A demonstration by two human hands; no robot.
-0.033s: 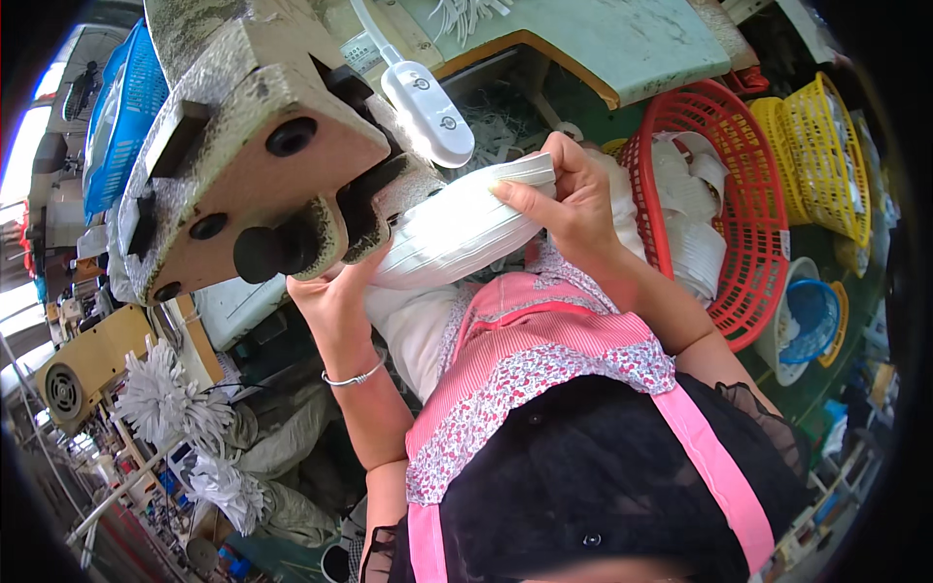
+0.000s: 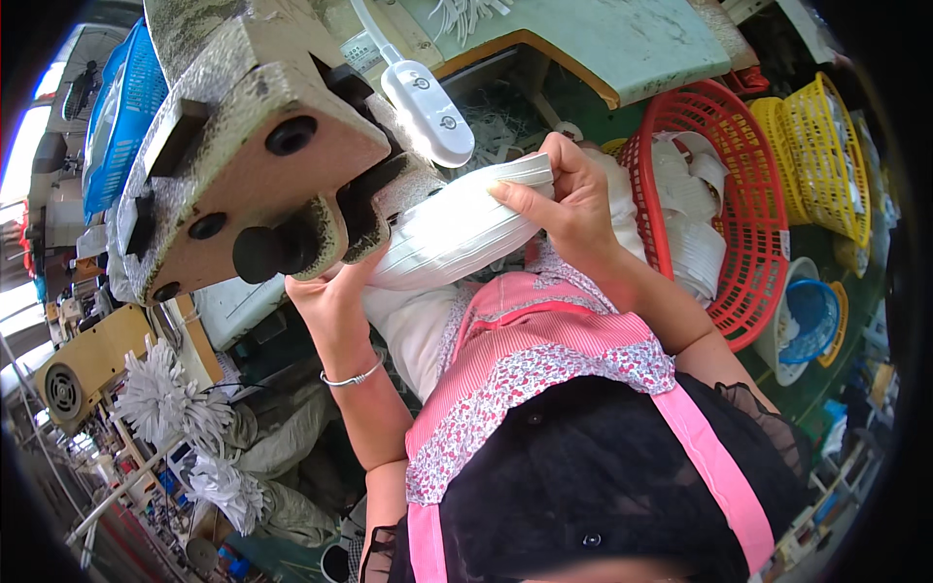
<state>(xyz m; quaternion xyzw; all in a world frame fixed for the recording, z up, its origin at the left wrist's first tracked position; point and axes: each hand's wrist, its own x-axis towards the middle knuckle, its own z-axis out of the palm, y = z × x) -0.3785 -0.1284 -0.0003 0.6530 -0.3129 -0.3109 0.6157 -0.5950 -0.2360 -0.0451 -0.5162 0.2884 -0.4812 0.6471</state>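
A wide white ribbed band (image 2: 457, 228), which looks like elastic, spans the gap between my two hands beside the sewing machine head (image 2: 253, 165). At its right end, my right hand (image 2: 573, 199) pinches it, thumb on top and fingers curled behind. My left hand (image 2: 335, 287) meets the band's lower left end, close under the machine head. Most of the left fingers are hidden behind the machine, so their grip does not show. A white two-button lamp (image 2: 428, 112) hangs just above the band. White cloth (image 2: 413, 325) lies below it, over my lap.
To my right stands a red basket (image 2: 743, 223) with white band pieces (image 2: 695, 257), and beyond it yellow baskets (image 2: 821, 160). A pale green tabletop (image 2: 603, 44) lies ahead. At left are a blue basket (image 2: 126, 117) and bunches of white strips (image 2: 170, 398).
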